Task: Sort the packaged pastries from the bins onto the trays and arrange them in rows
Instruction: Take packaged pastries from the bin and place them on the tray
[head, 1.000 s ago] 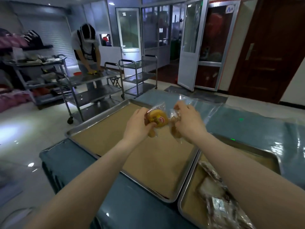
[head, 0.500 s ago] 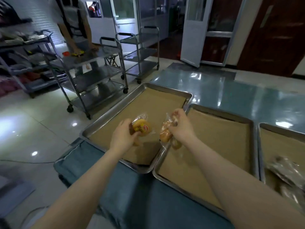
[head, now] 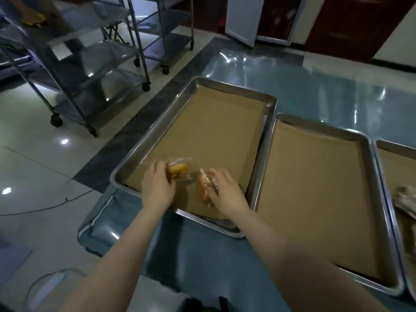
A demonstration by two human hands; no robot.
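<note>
Lowered to the tray (head: 123, 170), left hand (head: 157, 186) grips red-labelled pastry (head: 179, 171), right hand (head: 227, 191) grips 2nd pastry (head: 202, 188).

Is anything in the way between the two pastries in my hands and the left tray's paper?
Nothing visible is. The left hand holds the yellow pastry and the right hand holds the other pastry, both low over the near end of the tray. The brown paper under and around them shows no other item.

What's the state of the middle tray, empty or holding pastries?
Empty, as far as it shows. The middle tray holds only its brown paper liner, with no packages on it; the right arm hides its near corner.
</note>
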